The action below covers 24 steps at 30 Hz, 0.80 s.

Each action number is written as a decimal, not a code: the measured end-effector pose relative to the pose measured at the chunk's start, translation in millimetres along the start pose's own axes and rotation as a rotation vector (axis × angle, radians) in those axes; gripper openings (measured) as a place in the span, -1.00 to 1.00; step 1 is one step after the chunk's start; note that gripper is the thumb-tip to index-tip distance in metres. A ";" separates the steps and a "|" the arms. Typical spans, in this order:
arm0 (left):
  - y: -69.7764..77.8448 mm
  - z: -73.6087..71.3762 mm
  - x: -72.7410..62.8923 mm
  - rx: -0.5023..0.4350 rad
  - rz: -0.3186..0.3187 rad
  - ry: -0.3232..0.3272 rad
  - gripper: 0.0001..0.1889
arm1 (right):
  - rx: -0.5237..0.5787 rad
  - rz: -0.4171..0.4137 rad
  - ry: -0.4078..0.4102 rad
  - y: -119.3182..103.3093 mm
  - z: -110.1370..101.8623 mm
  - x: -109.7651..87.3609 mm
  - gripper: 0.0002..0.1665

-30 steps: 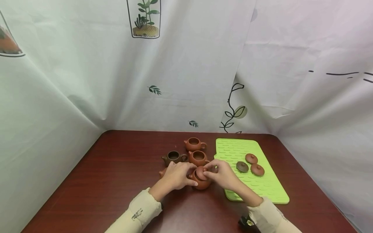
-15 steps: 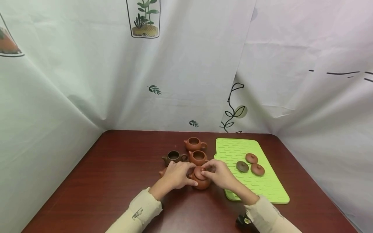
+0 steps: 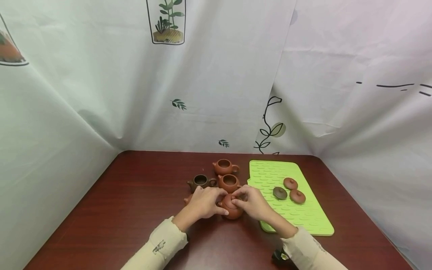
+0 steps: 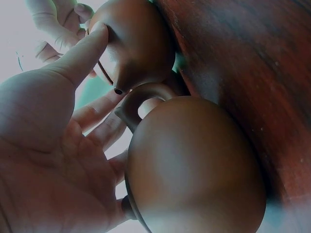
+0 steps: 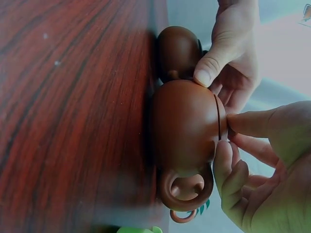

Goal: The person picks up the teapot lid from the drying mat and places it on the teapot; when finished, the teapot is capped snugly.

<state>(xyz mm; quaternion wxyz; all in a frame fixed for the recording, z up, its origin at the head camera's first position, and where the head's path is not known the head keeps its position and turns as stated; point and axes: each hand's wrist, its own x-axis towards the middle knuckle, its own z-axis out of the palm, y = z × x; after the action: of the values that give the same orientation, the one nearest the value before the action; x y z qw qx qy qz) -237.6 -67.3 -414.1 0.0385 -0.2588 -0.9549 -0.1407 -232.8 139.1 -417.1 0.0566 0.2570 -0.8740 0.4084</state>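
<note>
A reddish-brown clay teapot [image 3: 233,214] stands on the table between both hands, its spout to the left. My left hand [image 3: 204,202] holds it at the spout side, thumb on the near side near the rim and fingers round the far side. A matching domed lid [image 3: 227,202] sits in the teapot's mouth, with a thin seam around it in the right wrist view. My right hand [image 3: 255,203] pinches the lid's knob between thumb and fingers. Another lidded teapot [image 4: 194,165] stands under my left palm, mostly hidden in the head view.
Behind the hands stand two lidless reddish teapots [image 3: 224,167] and a dark brown lidless one [image 3: 201,181]. At the right lies a green mat [image 3: 270,172] bearing a dark lid [image 3: 280,193] and two reddish lids [image 3: 297,196]. White cloth walls [image 3: 216,75] surround the table [image 3: 141,187].
My right hand has shifted slightly left and lowered the lid, which was tilted over the teapot's mouth and now lies level in it. The left hand has stayed put.
</note>
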 end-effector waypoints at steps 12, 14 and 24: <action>-8.3 -10.4 4.8 -0.088 0.043 -0.049 -0.43 | -0.005 0.005 0.007 3.5 0.1 -0.9 -0.91; -10.6 -16.2 7.3 -0.136 0.037 -0.058 -0.45 | -0.009 0.004 0.013 6.1 -1.8 -2.9 -0.89; -21.2 -27.4 35.9 -0.268 -0.017 0.023 -0.56 | -0.014 0.101 0.048 23.8 -30.6 -24.0 -0.77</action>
<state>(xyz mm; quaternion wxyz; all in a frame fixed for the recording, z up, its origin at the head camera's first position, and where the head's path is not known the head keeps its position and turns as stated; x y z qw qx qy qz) -279.2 -75.4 -388.0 0.0133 -0.2521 -0.9291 -0.2704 -227.3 184.2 -420.6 0.0588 0.2021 -0.8872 0.4107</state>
